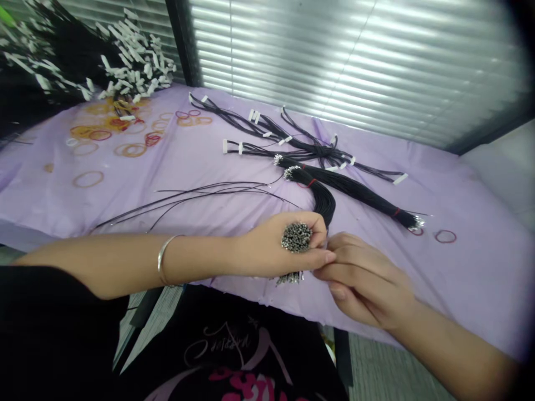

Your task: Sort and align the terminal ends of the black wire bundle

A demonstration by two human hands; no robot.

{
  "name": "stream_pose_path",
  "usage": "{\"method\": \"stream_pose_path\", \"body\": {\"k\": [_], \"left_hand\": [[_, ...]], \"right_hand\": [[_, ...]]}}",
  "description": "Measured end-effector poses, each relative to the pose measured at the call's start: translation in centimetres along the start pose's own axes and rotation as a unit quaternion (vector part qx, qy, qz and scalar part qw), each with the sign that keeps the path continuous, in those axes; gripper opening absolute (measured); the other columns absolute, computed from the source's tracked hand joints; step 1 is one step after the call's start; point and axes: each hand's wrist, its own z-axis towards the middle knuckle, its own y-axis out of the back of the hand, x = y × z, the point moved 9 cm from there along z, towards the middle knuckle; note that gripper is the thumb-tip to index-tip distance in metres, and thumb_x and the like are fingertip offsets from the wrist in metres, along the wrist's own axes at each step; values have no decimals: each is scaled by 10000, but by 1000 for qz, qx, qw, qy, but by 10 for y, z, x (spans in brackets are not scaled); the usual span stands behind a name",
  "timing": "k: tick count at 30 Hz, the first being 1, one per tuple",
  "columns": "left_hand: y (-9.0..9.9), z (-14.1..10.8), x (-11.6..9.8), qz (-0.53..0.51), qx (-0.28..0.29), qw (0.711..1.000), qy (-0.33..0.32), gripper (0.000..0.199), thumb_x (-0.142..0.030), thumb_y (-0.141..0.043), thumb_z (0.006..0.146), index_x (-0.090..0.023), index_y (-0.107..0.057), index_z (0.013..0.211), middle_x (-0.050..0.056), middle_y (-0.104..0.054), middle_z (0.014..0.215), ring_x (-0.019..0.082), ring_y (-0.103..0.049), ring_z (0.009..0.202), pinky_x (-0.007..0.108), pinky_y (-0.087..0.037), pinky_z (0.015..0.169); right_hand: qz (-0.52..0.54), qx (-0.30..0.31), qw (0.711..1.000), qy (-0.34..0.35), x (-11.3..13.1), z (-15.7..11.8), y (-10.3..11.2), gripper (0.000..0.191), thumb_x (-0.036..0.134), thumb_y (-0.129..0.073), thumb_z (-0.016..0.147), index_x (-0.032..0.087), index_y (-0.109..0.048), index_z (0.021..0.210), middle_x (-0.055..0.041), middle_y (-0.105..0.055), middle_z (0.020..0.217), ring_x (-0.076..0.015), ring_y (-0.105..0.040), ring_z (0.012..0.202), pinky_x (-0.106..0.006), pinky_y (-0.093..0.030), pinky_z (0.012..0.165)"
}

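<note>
My left hand (263, 245) is closed around a bundle of black wires, whose crimped metal ends (296, 237) show as a round cluster between thumb and fingers. More metal tips (290, 278) poke out just below that hand. A bent stretch of black wires (324, 201), tied with a red band near its far tips, runs up from behind the fingers onto the table. My right hand (368, 278) touches the left fingertips, its own fingers pressed together. Whatever lies between them is hidden.
On the purple table cover (472, 278), a second banded wire bundle (355, 188) lies beyond my hands, with connectored cables (309, 146) behind it. Loose wires (200, 195) and scattered rubber bands (134, 149) are to the left. A heap of white-ended cables (137, 61) stands back left, near window blinds.
</note>
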Motion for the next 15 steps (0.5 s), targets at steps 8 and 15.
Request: {"method": "stream_pose_path", "body": {"k": [8, 15], "left_hand": [[-13, -3, -2, 108, 36, 992, -62, 211, -165, -585, 737, -173, -384, 674, -39, -416, 664, 64, -385, 613, 219, -358, 585], [-23, 3, 2, 234, 66, 965, -99, 154, -210, -582, 718, -174, -447, 654, -19, -493, 651, 90, -448, 609, 241, -399, 637]], "right_hand": [[-13, -37, 999, 1, 10, 2, 7, 152, 68, -533, 825, 130, -554, 963, -52, -576, 747, -152, -550, 687, -330, -513, 579], [-46, -39, 998, 7, -2, 5, 15, 173, 121, -519, 851, 120, -523, 1025, -65, -589, 804, -150, -581, 747, -305, -550, 625]]}}
